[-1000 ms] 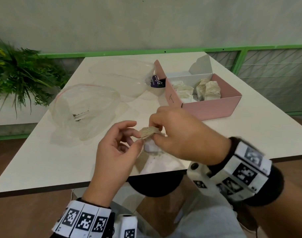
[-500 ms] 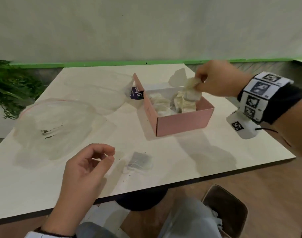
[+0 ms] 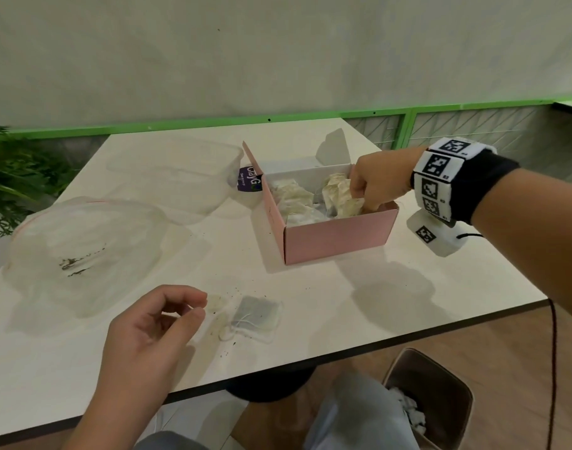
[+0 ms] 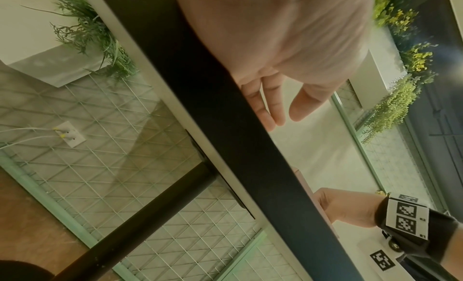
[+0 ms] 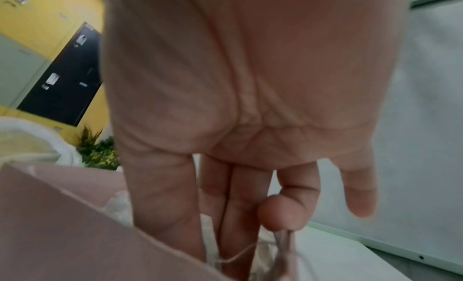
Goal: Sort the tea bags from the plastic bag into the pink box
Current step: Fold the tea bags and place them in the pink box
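The pink box (image 3: pixel 336 237) stands open right of centre on the table, with several crumpled tea bags (image 3: pixel 294 198) inside. My right hand (image 3: pixel 359 199) reaches down into its right end, fingers round a pale tea bag (image 3: pixel 341 198) that sits among the others. In the right wrist view the right hand (image 5: pixel 225 235) points down inside the pink box (image 5: pixel 62 216), with a string and bag at the fingertips. My left hand (image 3: pixel 193 305) hovers near the front edge, loosely curled and holding nothing. A grey tea bag (image 3: pixel 257 316) lies flat just right of it. The clear plastic bag (image 3: pixel 83 241) lies at the left.
A second clear plastic bag (image 3: pixel 177 173) lies behind the first, with a purple label (image 3: pixel 249 180) by the box. A plant (image 3: pixel 12 177) stands off the table's left side. A brown bin (image 3: pixel 430 394) sits on the floor under the front right edge.
A second ago both hands held a tea bag near the front edge. My right hand carried it over the pink box and has now lowered it inside. The left hand stayed put.
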`<action>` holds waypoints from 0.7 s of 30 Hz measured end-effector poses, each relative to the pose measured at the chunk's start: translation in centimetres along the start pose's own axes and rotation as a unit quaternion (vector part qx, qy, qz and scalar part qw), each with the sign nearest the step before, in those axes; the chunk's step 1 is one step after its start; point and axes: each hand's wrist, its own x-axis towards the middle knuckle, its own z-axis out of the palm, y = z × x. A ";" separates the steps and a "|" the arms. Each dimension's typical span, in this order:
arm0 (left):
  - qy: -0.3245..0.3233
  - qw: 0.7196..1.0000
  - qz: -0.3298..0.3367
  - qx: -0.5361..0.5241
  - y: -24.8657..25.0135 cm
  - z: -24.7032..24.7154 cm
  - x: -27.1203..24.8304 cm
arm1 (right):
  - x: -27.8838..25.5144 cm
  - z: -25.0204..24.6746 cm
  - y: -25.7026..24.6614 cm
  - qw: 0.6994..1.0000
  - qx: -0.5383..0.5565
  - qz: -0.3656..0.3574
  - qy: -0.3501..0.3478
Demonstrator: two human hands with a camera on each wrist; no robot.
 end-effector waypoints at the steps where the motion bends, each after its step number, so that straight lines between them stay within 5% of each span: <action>1: 0.000 1.000 -0.001 0.000 -0.1 0.0 0.0 | 0.0 0.0 -0.2 1.000 -0.016 0.004 -0.012; 11: -0.004 1.000 -0.011 0.001 0.2 0.1 -0.1 | 0.6 -0.3 -1.2 0.994 -0.084 0.001 -0.064; 21: -0.004 1.000 -0.028 -0.005 0.4 0.3 0.0 | 1.4 0.0 -1.1 0.993 -0.111 -0.002 -0.040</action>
